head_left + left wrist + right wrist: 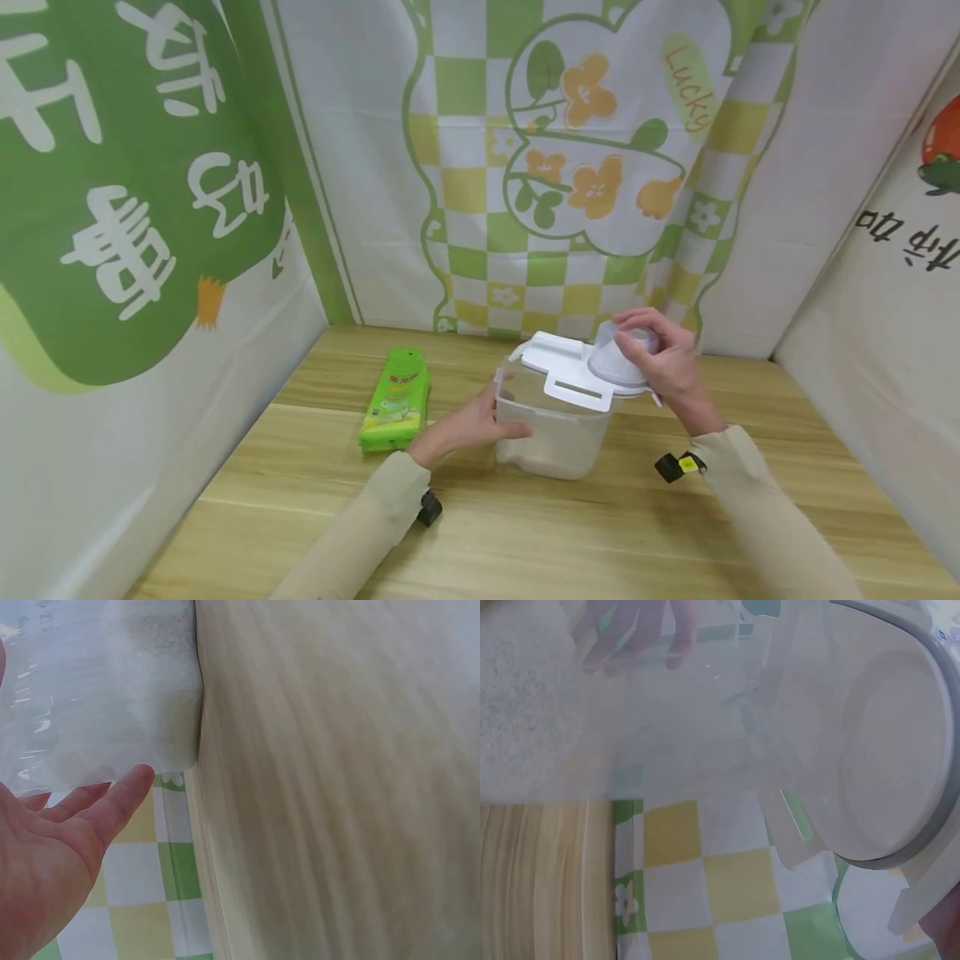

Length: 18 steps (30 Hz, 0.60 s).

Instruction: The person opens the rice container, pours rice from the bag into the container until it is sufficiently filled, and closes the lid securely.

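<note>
The left hand clasps the clear storage container, which stands toward the worktop's far edge, white grains inside. The right hand grips the clear cup on the white lid, tilted over the container's top. A green packet lies near the worktop's far left corner.

You count two hands: one left hand and one right hand. You have two sleeves and two black wrist devices. You see one tub, one lid, one cup, one green pack and one table. On the cloth facing you, count three orange flowers and one "Lucky" label.
</note>
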### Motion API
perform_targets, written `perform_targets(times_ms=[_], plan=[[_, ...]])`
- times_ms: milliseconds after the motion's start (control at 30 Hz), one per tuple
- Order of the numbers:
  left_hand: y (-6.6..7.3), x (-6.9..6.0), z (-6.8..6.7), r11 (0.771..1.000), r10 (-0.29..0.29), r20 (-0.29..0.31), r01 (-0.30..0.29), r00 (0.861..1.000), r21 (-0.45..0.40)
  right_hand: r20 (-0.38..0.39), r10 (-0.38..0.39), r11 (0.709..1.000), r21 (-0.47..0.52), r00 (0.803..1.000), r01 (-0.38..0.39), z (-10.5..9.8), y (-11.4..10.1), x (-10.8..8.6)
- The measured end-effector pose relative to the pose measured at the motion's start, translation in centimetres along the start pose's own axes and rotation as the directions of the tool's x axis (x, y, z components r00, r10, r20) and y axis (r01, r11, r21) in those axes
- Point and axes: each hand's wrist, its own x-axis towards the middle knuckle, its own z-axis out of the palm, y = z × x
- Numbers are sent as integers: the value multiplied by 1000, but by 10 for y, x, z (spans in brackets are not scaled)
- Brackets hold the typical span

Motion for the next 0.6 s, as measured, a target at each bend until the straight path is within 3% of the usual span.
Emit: perform_targets(times_ms=[300, 467, 600], plan=[[0, 2, -4, 996, 71, 34, -69, 997, -54, 38, 5, 999, 39, 999, -7, 18, 3, 1], [-3, 5, -3, 995, 99, 24, -100, 995, 24, 53, -11, 996, 91, 999, 7, 25, 5, -3], [-4, 8, -1, 991, 129, 16, -129, 992, 40, 60, -39, 992, 120, 997, 32, 29, 9, -5]])
